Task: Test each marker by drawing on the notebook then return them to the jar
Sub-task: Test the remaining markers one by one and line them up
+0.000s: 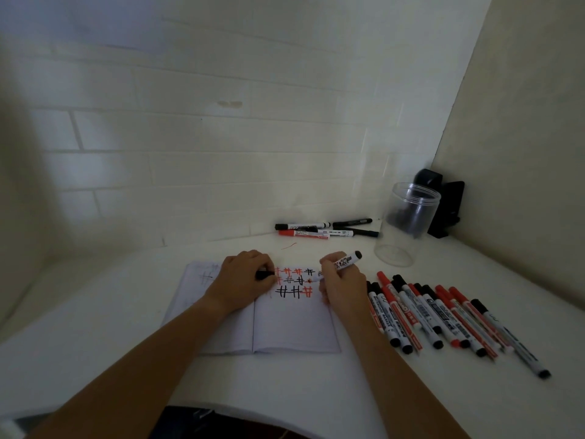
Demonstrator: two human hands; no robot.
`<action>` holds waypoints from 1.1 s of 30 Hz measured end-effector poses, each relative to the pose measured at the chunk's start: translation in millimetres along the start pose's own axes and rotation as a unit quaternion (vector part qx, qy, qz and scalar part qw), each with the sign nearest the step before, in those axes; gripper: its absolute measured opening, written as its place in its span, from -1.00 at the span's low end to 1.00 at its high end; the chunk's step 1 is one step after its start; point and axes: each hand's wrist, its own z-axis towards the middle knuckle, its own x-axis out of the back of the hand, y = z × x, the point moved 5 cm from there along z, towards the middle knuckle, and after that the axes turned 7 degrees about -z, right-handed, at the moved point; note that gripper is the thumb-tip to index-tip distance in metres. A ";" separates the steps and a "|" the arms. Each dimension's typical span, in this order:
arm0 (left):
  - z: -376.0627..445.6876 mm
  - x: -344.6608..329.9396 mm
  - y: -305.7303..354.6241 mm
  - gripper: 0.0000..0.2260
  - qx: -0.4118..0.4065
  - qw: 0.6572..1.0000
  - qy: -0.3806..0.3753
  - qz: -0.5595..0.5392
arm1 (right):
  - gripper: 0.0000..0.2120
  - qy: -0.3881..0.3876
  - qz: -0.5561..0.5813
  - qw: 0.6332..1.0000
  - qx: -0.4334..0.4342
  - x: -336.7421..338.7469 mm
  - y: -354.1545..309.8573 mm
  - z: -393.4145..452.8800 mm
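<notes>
Spanning the lower frame, a white tabletop (104, 327) meets a white brick wall at the back and a plain wall at right; its near edge curves toward the person. Broad bare surface lies left of the notebook and in front of it.

An open notebook (285, 327) lies flat at centre, red and black hash marks across the top of its right page. A clear jar (408, 217) stands upright in the back right corner, just ahead of a black object by the wall. A row of red- and black-capped markers (443, 315) lies right of the notebook, close to its edge. Four more markers (323, 229) lie along the back wall, left of the jar.

Left hand (243, 280) rests on the notebook, fingers curled round a black cap (264, 274). Right hand (342, 280) pinches a marker (345, 260), tip down at the hash marks.
</notes>
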 end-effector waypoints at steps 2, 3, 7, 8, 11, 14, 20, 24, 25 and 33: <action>0.6 -0.6 -1.0 -0.72 0.002 1.000 -0.002 0.000 | -0.75 0.006 -0.019 1.000 -0.012 2.7 1.1 0.7; 0.9 -0.9 -1.2 -0.71 0.001 1.000 -0.001 0.001 | -0.80 0.014 -0.017 1.000 -0.006 3.8 0.5 0.6; 1.6 -1.4 -0.8 -0.72 -0.005 1.000 -0.001 0.005 | -0.77 0.062 -0.039 0.997 0.001 8.6 -1.7 -0.2; 1.4 -1.5 -0.7 -0.73 -0.005 1.000 -0.002 0.006 | -0.71 0.066 -0.048 0.997 -0.010 9.0 0.0 -0.5; 0.9 -2.0 -1.1 -0.79 -0.010 1.000 -0.005 0.008 | -0.67 0.061 -0.065 0.996 -0.024 8.9 1.9 -1.8; 1.0 -2.6 -3.7 -0.83 -0.011 1.000 -0.006 0.012 | -0.69 0.039 -0.068 0.997 -0.013 5.5 2.4 -1.9; 2.4 -3.6 -4.8 -0.89 -0.008 1.000 -0.010 0.022 | -0.70 0.035 -0.086 0.995 -0.033 2.3 8.5 0.3; 2.3 -3.5 -4.4 -0.81 -0.005 1.000 -0.017 0.018 | -0.69 0.046 -0.088 0.995 -0.018 4.9 4.0 -1.0; 2.1 -3.2 -4.2 -0.79 -0.004 1.000 -0.017 0.016 | -0.70 0.027 -0.087 0.996 -0.006 3.9 1.6 -1.9; 2.6 -4.2 -5.9 -0.73 -0.004 1.000 -0.015 0.013 | -0.70 0.049 -0.122 0.991 -0.021 4.2 1.7 -3.2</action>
